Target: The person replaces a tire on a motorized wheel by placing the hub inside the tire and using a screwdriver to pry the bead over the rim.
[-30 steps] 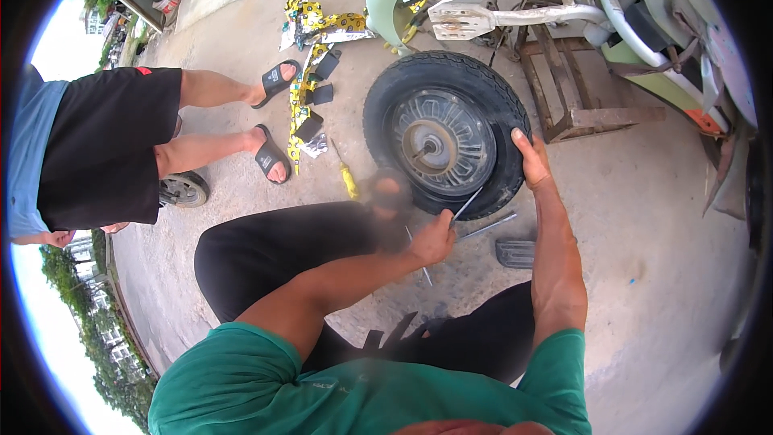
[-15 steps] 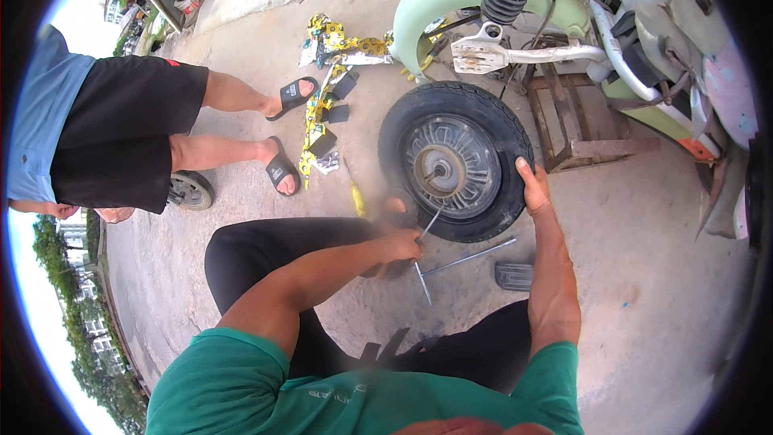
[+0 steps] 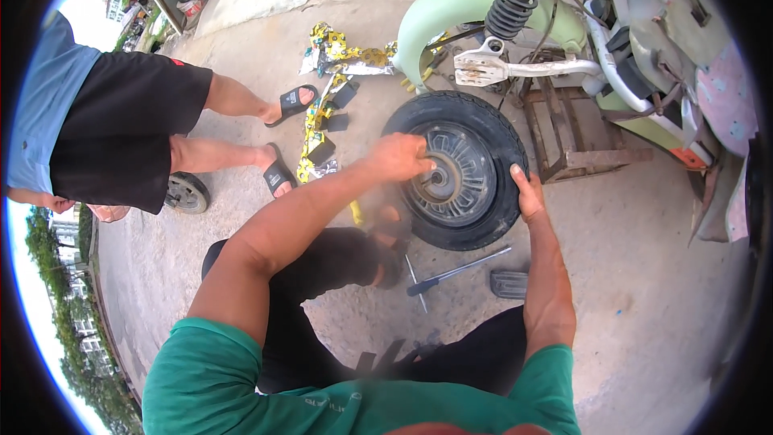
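Observation:
A black-tyred wheel with a ribbed grey metal hub stands in front of me, its hub face toward me. My right hand grips the tyre's right edge, thumb on the near side and fingers out of sight behind. Over the hub's left part, my left hand is closed with curled fingers beside the central axle; whatever it may hold is hidden. On the ground below the wheel lies a T-handle wrench, with a dark-handled screwdriver resting across it.
A black ribbed pedal-like pad lies near my right forearm. Beyond the wheel stand a rusty metal stand and a scooter with a pale green fender and coil spring. Yellow patterned wrapping lies left, near another person's sandalled feet.
My left hand has let go of the screwdriver, which lies on the wrench, and has moved up to the hub. My right hand keeps its hold on the tyre; the wheel sits slightly lower in view.

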A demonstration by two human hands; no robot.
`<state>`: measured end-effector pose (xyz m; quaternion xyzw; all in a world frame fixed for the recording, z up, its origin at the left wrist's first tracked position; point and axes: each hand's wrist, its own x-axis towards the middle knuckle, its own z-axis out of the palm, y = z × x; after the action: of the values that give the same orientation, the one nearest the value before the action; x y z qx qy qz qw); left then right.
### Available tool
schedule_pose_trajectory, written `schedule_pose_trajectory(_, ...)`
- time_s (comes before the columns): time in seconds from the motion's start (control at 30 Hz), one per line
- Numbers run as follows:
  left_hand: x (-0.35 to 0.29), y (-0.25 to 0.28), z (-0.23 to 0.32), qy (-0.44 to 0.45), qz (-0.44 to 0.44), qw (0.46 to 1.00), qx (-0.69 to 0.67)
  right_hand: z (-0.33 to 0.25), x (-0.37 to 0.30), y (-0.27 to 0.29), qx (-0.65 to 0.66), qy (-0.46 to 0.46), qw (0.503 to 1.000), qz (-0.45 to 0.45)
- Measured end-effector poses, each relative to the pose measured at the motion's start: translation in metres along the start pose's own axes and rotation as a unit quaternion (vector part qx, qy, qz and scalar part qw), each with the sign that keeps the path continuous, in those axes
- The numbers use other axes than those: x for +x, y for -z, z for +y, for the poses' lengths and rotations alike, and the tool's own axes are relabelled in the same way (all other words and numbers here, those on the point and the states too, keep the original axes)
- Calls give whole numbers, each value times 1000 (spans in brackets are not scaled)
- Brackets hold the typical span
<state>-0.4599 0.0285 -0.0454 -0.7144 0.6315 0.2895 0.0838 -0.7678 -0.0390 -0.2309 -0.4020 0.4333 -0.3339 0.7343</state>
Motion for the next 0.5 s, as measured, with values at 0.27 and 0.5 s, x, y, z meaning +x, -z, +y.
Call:
schedule_pose_trajectory(0.27,76,22,-34,-139,232,962,-27,-4,-4,-8,7,11,1000,2)
schedule_pose_trajectory(0.5,142,26,-60,-141,-27,967,-212,6,1,-3,-4,2,1000,-16)
